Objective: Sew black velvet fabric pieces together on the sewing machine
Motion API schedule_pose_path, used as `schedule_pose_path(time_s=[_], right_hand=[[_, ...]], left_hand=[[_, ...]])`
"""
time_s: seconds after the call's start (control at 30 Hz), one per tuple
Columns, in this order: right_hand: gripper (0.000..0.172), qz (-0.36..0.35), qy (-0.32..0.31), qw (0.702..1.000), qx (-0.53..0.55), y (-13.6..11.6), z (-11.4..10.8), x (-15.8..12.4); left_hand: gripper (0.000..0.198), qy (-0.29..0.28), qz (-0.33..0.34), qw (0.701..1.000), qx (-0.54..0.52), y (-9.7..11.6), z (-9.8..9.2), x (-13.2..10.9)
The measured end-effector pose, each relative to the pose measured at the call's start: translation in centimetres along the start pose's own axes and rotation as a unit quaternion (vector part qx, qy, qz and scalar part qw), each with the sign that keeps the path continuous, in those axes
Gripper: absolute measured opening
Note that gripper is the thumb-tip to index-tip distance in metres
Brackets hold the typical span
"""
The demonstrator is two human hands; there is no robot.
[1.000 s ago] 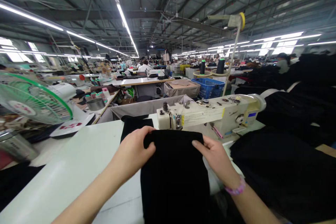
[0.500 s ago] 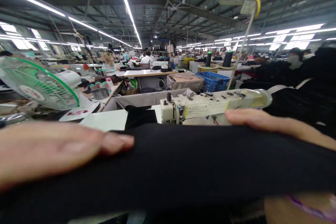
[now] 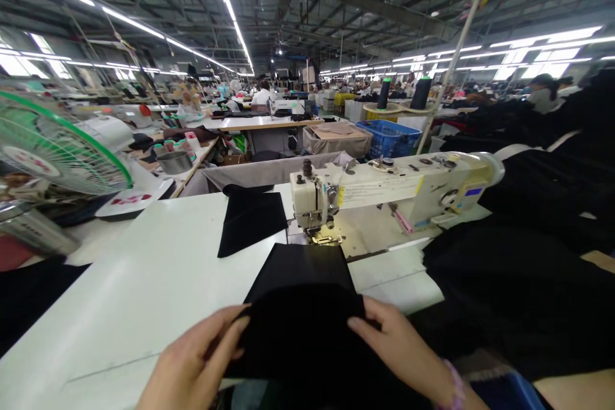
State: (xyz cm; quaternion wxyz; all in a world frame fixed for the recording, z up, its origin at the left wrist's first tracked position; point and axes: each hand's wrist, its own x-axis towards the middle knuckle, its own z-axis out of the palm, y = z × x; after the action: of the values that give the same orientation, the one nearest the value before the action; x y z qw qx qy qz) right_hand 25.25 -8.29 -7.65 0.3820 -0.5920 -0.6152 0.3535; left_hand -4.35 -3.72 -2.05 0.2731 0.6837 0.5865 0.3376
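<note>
A piece of black fabric (image 3: 302, 327) stretches between my hands, its far end lying on the white table in front of the sewing machine (image 3: 379, 182). My left hand (image 3: 202, 349) pinches its left edge between thumb and fingers. At the right edge my right hand (image 3: 391, 336), with a purple band at the wrist, grips the cloth the same way. The far edge of the fabric lies just short of the lit needle area (image 3: 327, 238). Another black fabric piece (image 3: 252, 221) lies flat on the table, left of the machine head.
A green-rimmed fan (image 3: 62, 147) stands at the left, near a metal can (image 3: 36, 230). Dark cloth (image 3: 523, 288) is heaped on the right. Behind the machine are a blue basket (image 3: 387, 138), thread cones (image 3: 420, 93) and a thread stand (image 3: 449, 70).
The black fabric, held up close before the camera earlier, has gone down and away onto the table by the machine. Both hands moved down with it, still gripping. The view has tilted slightly downward.
</note>
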Motion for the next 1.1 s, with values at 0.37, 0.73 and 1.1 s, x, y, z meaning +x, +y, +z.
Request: schedule_pose_path(time_s=[0.37,0.73,1.1], right_hand=[[0.007,-0.037,0.239,0.962,-0.126,2.8,2.5,10.3],[0.027,-0.063,0.265,0.959,0.074,3.0,1.9,7.7],[0.050,0.126,0.329,0.903,0.244,1.5,0.2,4.5]], left_hand=[[0.006,-0.097,0.044,0.963,0.246,-0.7,6.5,15.0],[0.007,-0.025,0.041,0.999,0.005,-1.0,5.8,10.1],[0.017,0.053,-0.020,0.946,-0.321,2.0,3.2,5.0]])
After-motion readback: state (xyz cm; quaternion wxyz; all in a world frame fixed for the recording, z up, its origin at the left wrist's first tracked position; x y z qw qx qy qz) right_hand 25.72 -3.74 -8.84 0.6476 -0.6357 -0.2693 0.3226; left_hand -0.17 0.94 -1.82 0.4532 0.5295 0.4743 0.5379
